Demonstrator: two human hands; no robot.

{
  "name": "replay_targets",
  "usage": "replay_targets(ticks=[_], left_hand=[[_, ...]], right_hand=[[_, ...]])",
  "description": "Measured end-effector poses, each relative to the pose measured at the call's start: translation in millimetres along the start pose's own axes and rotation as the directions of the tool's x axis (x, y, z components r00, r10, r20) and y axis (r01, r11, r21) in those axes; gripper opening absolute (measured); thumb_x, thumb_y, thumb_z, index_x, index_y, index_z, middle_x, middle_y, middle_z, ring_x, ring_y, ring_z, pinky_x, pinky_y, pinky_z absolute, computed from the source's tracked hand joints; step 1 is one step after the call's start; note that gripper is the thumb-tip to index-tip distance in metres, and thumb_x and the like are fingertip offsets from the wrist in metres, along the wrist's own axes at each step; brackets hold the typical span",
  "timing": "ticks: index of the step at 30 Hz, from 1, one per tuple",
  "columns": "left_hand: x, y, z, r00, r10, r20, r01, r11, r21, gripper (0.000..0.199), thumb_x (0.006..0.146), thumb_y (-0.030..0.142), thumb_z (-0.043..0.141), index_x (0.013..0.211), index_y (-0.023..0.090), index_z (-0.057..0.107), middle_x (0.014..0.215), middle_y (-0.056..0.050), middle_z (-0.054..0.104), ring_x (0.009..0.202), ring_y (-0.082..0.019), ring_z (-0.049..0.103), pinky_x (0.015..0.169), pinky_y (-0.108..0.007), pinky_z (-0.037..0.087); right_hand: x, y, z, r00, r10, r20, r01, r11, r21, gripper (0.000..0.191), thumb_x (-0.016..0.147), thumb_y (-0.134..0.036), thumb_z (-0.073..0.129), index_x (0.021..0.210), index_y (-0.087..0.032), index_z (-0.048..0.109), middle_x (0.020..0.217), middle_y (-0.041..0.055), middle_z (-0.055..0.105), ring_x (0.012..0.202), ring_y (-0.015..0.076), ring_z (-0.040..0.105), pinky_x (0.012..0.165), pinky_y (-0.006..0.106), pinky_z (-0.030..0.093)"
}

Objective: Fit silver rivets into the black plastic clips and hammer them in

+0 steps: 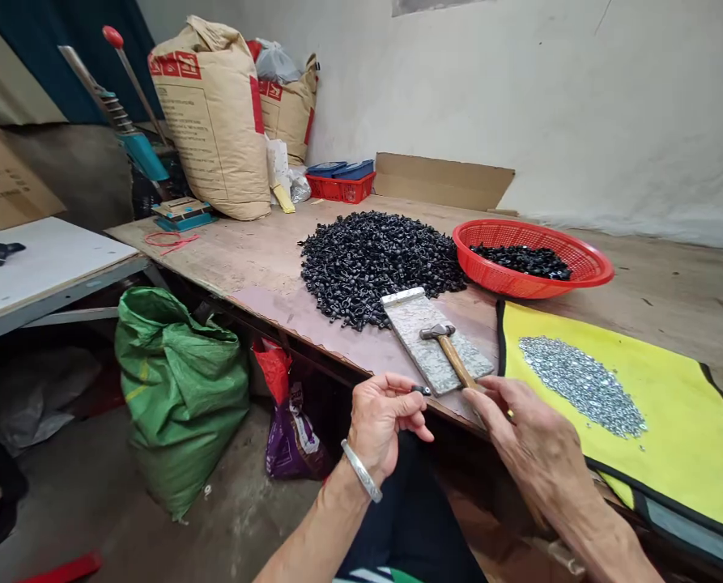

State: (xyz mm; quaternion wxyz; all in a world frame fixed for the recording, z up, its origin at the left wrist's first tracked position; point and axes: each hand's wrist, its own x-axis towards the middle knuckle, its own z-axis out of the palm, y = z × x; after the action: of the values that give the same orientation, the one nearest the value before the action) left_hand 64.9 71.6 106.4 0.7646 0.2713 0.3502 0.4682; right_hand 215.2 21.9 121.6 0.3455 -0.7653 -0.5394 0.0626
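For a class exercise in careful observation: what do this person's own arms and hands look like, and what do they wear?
The left hand and right hand are bare: no gloves, no sleeves on the forearms. A silver metal bangle circles the left wrist.

Small black plastic part (pixel 423 390), held sideways; pinched between left fingers (pixel 401 384)

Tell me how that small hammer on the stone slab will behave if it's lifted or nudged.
The small hammer is probably head-heavy, with its metal head on a slim wooden handle, so it may tip head-down if lifted by the far end. The handle looks stiff. On the stone slab, the head should keep it from rolling far.
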Motion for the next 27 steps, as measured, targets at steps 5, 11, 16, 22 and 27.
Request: replay_targets(ticks=[5,11,16,22,27], left_hand=[[22,-7,9.9,0.995,0.015,-0.095,-0.009,0.998,0.066,0.024,0.049,0.016,0.073,0.065,0.01,0.055,0.049,0.0,0.058,0.039,-0.011,0.052,0.036,-0.027,0.051],[37,-13,19.7,0.988,0.01,-0.153,0.017,0.985,0.172,0.025,0.05,0.014,0.069,0.065,0.014,0.049,0.046,0.001,0.057,0.034,-0.011,0.051,0.031,-0.026,0.048],[49,-12,25.0,0.977,0.005,-0.215,0.047,0.971,0.236,0.024,0.052,0.01,0.066,0.064,0.016,0.046,0.039,0.004,0.052,0.029,-0.012,0.05,0.029,-0.025,0.047],[54,-10,24.5,0.971,0.022,-0.239,0.04,0.967,0.25,0.017,0.055,0.006,0.058,0.062,0.016,0.045,0.036,0.004,0.051,0.029,-0.013,0.049,0.028,-0.027,0.047],[53,-11,21.8,0.966,0.048,-0.253,0.022,0.964,0.265,0.018,0.055,0.007,0.061,0.057,0.016,0.045,0.032,0.005,0.048,0.027,-0.012,0.048,0.028,-0.024,0.046]], right_hand=[[19,21,9,0.979,0.023,0.203,-0.004,0.995,-0.096,0.011,0.069,-0.027,0.057,0.063,-0.02,0.051,0.059,0.0033,0.054,0.051,0.0159,0.05,0.048,0.027,0.031],[32,25,4,0.728,0.207,0.654,-0.555,0.738,0.383,0.018,0.069,-0.029,0.058,0.062,-0.02,0.043,0.051,-0.0026,0.05,0.037,0.0084,0.04,0.036,0.022,0.033],[30,20,-7,0.617,0.282,0.735,-0.769,0.413,0.487,0.026,0.066,-0.037,0.067,0.068,-0.018,0.048,0.052,-0.006,0.045,0.035,0.0027,0.027,0.03,0.015,0.019],[15,22,-20,0.904,0.223,0.365,-0.336,0.898,0.285,0.031,0.069,-0.05,0.058,0.059,-0.022,0.048,0.043,-0.0037,0.043,0.036,0.0093,0.039,0.033,0.022,0.028],[5,20,-16,0.982,0.027,0.188,-0.047,0.994,0.103,0.026,0.072,-0.048,0.049,0.07,-0.023,0.056,0.046,-0.0003,0.053,0.037,0.0143,0.047,0.039,0.026,0.035]])
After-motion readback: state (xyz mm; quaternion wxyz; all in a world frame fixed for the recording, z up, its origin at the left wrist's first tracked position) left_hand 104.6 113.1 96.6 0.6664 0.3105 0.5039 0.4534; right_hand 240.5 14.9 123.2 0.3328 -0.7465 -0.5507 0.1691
